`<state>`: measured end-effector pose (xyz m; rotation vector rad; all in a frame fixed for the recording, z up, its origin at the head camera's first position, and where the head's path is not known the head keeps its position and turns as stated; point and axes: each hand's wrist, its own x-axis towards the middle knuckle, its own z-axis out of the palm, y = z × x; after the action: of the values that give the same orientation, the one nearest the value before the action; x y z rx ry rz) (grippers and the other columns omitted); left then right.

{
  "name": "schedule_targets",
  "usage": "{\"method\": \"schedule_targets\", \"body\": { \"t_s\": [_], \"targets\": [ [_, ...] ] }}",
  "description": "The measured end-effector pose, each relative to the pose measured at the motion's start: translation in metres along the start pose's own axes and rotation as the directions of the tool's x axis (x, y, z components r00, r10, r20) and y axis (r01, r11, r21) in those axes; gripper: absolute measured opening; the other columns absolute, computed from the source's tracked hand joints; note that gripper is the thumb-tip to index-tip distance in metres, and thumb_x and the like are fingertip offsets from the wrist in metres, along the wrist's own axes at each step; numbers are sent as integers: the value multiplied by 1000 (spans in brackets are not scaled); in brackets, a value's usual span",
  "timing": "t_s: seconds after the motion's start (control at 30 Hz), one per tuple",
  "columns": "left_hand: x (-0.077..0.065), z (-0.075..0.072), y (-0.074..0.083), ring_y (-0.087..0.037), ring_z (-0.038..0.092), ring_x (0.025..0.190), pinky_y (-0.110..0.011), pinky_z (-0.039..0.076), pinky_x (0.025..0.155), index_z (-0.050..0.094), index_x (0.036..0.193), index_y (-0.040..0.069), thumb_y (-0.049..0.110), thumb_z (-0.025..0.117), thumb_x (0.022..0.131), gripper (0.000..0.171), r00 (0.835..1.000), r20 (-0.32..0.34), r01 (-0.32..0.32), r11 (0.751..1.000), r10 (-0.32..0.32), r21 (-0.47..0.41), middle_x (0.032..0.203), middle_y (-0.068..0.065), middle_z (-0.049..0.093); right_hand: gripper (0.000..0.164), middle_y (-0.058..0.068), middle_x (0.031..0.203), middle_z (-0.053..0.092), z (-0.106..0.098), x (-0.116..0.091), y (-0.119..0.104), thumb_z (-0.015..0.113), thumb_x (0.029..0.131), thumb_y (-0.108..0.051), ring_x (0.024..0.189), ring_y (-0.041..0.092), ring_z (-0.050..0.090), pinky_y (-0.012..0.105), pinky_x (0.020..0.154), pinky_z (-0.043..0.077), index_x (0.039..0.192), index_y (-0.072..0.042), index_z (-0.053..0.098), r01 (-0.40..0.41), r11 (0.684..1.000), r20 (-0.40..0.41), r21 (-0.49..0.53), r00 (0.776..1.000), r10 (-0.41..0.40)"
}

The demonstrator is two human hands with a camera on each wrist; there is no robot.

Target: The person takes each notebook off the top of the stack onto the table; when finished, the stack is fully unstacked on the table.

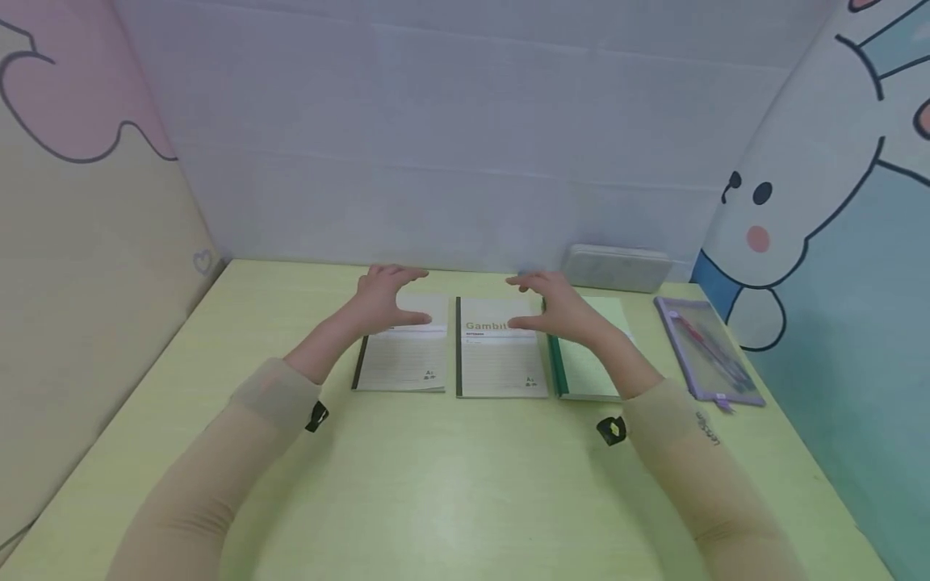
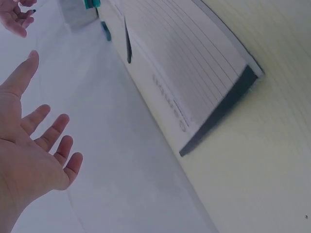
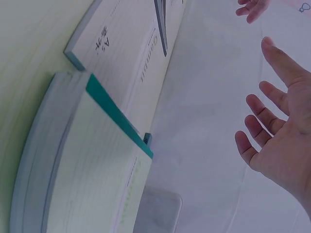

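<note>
Three notebooks lie side by side on the table. My left hand (image 1: 388, 303) hovers over the upper part of the left notebook (image 1: 403, 367), which has a white lined cover and a dark spine. In the middle is a white notebook (image 1: 501, 371) marked "Gambit". My right hand (image 1: 559, 311) hangs above the gap between it and the pale green notebook (image 1: 592, 371) with a green spine, partly covering both. Fingers of both hands are spread and hold nothing, thumbs pointing inward. The right wrist view shows the green notebook (image 3: 92, 160) as a thick, layered stack.
A purple-edged see-through zip pouch (image 1: 672, 347) with pens inside lies on the right. At the back, a whitish rounded case (image 1: 617, 269) leans by the pale back wall (image 1: 450, 121). Cartoon-printed panels (image 1: 835, 387) stand along both sides of the light yellow table (image 1: 450, 484).
</note>
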<state>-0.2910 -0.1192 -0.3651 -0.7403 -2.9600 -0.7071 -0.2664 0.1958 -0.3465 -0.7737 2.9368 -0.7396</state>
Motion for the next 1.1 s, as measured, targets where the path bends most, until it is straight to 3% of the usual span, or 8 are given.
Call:
{"method": "schedule_targets", "body": {
  "t_s": [0.3, 0.5, 0.6, 0.77, 0.97, 1.1],
  "targets": [
    [8, 2, 50, -35, 25, 134, -57, 23, 104, 37, 146, 23, 49, 73, 77, 82, 999, -13, -34, 997, 33, -69, 146, -6, 41, 69, 12, 135, 48, -42, -42, 37, 74, 81, -36, 126, 34, 38, 55, 97, 36, 140, -13, 45, -35, 999, -72, 17, 997, 36],
    [18, 13, 78, -32, 24, 136, -55, 22, 106, 31, 148, 25, 53, 72, 76, 88, 1000, -11, -28, 995, 28, -91, 149, -3, 37, 69, 16, 140, 44, -62, -68, 64, 72, 83, -36, 125, 38, 38, 58, 92, 39, 142, -13, 43, -74, 997, -105, -38, 992, 69],
    [25, 23, 89, -32, 24, 135, -54, 25, 104, 30, 149, 24, 55, 71, 76, 89, 999, -30, -37, 995, 34, -93, 149, -3, 36, 70, 17, 142, 42, -68, -79, 76, 72, 83, -37, 127, 40, 37, 60, 94, 38, 142, -13, 43, -126, 991, -122, -42, 985, 120],
    [38, 46, 109, -30, 24, 135, -53, 26, 103, 30, 149, 22, 55, 71, 76, 89, 998, -40, -60, 991, 56, -118, 149, -4, 35, 74, 20, 147, 34, -74, -94, 97, 71, 83, -38, 132, 44, 28, 65, 100, 26, 143, -11, 39, -206, 977, -101, -47, 974, 201],
    [51, 80, 125, -29, 28, 134, -52, 26, 105, 29, 149, 23, 55, 72, 75, 91, 999, 14, -47, 987, 50, -153, 150, 1, 35, 75, 27, 142, 38, -68, -110, 120, 69, 84, -40, 125, 49, 36, 64, 93, 35, 143, -5, 39, -216, 970, -70, -108, 975, 209],
    [58, 102, 133, -29, 29, 133, -51, 26, 105, 28, 149, 22, 53, 74, 74, 93, 997, 57, -48, 983, 59, -176, 151, 2, 35, 71, 31, 141, 38, -60, -118, 136, 70, 84, -35, 126, 50, 35, 64, 98, 29, 139, -1, 42, -198, 971, -65, -133, 979, 191]
  ]
}}
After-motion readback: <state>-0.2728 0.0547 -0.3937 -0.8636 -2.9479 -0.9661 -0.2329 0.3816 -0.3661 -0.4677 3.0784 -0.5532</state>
